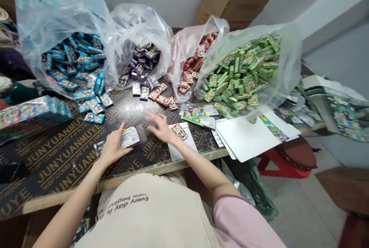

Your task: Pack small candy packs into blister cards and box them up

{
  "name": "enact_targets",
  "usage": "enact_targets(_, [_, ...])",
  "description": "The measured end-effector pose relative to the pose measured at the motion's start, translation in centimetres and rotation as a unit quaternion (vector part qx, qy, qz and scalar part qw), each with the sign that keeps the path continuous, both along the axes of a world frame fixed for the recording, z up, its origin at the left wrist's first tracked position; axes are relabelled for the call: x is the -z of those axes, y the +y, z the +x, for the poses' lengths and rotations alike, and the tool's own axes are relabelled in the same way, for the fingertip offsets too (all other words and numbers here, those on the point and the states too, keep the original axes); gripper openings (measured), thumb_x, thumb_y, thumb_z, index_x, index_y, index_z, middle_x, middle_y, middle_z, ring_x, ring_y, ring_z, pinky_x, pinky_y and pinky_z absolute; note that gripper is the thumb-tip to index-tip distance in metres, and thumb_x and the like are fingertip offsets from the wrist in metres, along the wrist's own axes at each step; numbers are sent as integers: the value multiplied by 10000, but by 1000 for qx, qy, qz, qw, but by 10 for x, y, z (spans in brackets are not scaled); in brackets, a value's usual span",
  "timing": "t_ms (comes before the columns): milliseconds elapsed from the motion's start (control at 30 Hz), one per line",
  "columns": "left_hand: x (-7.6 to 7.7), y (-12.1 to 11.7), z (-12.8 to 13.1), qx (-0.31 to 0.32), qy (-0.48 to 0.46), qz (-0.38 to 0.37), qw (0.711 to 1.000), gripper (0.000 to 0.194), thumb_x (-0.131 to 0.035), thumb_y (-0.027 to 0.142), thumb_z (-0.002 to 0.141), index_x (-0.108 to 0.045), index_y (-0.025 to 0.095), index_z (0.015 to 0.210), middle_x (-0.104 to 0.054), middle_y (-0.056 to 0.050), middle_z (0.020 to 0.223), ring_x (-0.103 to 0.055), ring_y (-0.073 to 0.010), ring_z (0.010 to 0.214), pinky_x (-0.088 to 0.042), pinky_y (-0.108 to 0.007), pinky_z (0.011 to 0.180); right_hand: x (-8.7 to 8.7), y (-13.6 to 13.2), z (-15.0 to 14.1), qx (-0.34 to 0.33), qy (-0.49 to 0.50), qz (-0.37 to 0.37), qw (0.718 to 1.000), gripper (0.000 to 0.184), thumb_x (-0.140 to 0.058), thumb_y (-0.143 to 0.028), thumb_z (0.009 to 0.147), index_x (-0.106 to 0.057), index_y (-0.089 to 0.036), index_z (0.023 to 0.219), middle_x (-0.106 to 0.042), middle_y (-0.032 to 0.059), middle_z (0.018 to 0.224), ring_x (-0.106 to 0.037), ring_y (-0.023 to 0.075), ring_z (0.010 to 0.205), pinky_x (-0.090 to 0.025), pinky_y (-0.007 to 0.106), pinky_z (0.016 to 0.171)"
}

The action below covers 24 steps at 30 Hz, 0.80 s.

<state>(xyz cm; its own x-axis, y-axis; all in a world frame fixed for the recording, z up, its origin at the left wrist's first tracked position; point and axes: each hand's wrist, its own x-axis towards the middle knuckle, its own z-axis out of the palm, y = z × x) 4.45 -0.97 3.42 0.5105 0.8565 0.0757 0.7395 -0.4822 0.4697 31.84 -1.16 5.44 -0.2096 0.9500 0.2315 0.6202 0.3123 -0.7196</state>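
My left hand lies at the near side of the table, thumb and fingers around a small flat box with a barcode on its pale face. Clear plastic film sticks out at the box's right end. Just right of it, my right hand hovers with fingers apart, slightly blurred and holding nothing. A red packet rests on a white card beneath my right wrist. More flat boxes in clear wrap lie further right. Part of a small packet shows left of my left hand.
Clear bags spill blue packets, purple packets, red packets and green packets along the back. Stacked display boxes stand at left. White sheets overhang the front edge; a red stool is below.
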Motion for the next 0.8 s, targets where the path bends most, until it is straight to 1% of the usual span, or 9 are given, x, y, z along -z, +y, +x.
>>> enact_targets(100, [6,-4,-8,6,43,13,999,1031,-697,472,688,-121,172,1488,-576,-133,1149,-549,-310,1048,-426,-433,897,0,37,72,269,-59,37,961,427,-529,-354,846,-545,-202,1245,-548,132,1298,-447,267,1233,-288,452,1048])
enact_targets(200, [15,-11,-20,0,69,44,997,943,-613,534,753,-147,164,1485,-568,-142,1148,-537,-315,1060,-415,-443,916,1,59,161,530,-127,29,838,469,-514,-226,767,-525,-163,1232,-400,176,1388,-300,313,1321,-243,528,1054])
enact_targets(267, [22,-16,-27,-13,71,66,995,889,-561,564,783,-181,163,1479,-554,-153,1182,-524,-318,1085,-405,-447,935,1,62,213,619,-156,13,770,556,-519,-225,737,-455,-153,1285,-272,195,1454,-187,327,1370,-210,559,1063])
enact_targets(333, [27,-20,-30,-19,69,84,994,853,-537,577,794,-213,170,1470,-537,-159,1219,-513,-318,1108,-395,-449,956,0,64,252,644,-180,-8,743,674,-576,-318,731,-371,-168,1355,-148,208,1501,-116,353,1385,-192,591,1058])
enact_targets(467, [31,-23,-29,-20,76,95,992,817,-535,570,797,-254,179,1456,-536,-154,1227,-510,-312,1119,-391,-452,970,-1,77,290,616,-217,-61,754,942,-680,-541,670,-244,-227,1445,-48,220,1533,-106,411,1377,-200,653,1018])
enact_targets(567, [30,-23,-27,-24,78,94,992,786,-548,555,791,-306,175,1435,-535,-151,1242,-506,-311,1133,-394,-453,974,3,88,290,554,-250,-121,785,964,-745,-504,637,-281,-244,1441,-66,222,1540,-57,439,1384,-255,667,974])
enact_targets(633, [28,-22,-26,-27,75,94,992,762,-551,553,786,-344,179,1418,-534,-147,1257,-505,-311,1141,-396,-454,977,6,88,285,532,-251,-121,800,858,-761,-397,652,-378,-213,1398,-93,229,1539,-19,439,1392,-253,669,976])
enact_targets(700, [26,-23,-25,-27,73,93,993,749,-551,556,784,-369,179,1405,-534,-148,1258,-505,-311,1141,-398,-456,977,6,81,280,528,-181,-75,826,657,-722,-291,687,-513,-146,1293,-170,242,1524,-61,419,1401,-249,633,1016])
enact_targets(800, [26,-24,-26,-24,72,87,993,733,-559,554,782,-398,171,1386,-531,-155,1253,-503,-314,1137,-399,-461,977,4,64,274,511,-32,-11,859,386,-613,-228,733,-647,-98,1094,-452,246,1379,-362,369,1310,-311,530,1046])
